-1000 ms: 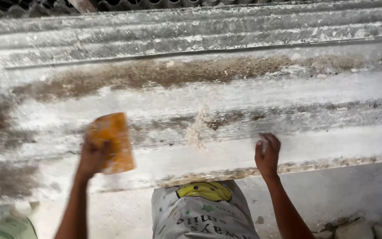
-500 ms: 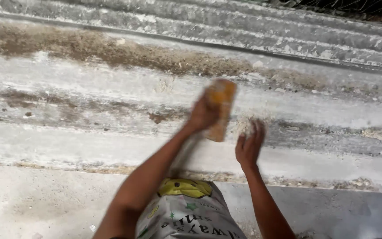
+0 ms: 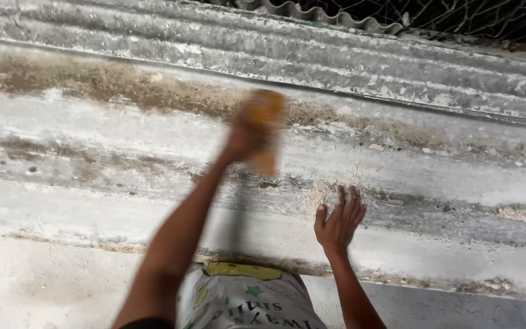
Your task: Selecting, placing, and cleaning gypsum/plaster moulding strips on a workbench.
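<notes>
While the right hand (image 3: 338, 220) presses the corrugated sheet (image 3: 123, 152), the left hand (image 3: 245, 137) grips an orange block (image 3: 264, 125).

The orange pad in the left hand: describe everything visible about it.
The orange pad is a flat, roughly rectangular block, orange-yellow and blurred by motion, so its texture cannot be told. The left hand grips its lower left side, holding it against the stained, whitish corrugated sheet, above and left of the flat right hand.

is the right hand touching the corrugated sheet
Touching. The head view shows the right hand pressed flat, fingers spread, on the corrugated sheet, with no gap beneath the palm.
</notes>
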